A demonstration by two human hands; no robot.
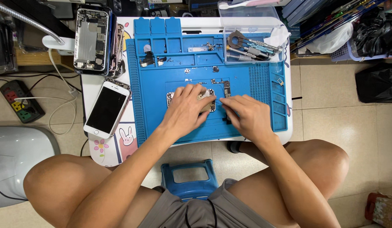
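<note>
the left hand (pixel 185 110) pins a small silver circuit board (pixel 207 102) on the blue silicone repair mat (pixel 179 76). the right hand (pixel 246 116) pinches a thin tool at it. this looks like mid-disassembly; the next move calls for steady, fine pressure.

Bare blue mat (pixel 246 84) lies open between the opened phone (pixel 191 100) and the tool tray (pixel 250 42). Small loose parts (pixel 223 84) sit just behind the hands; a white phone (pixel 107 107) blocks the surface's left edge.
</note>
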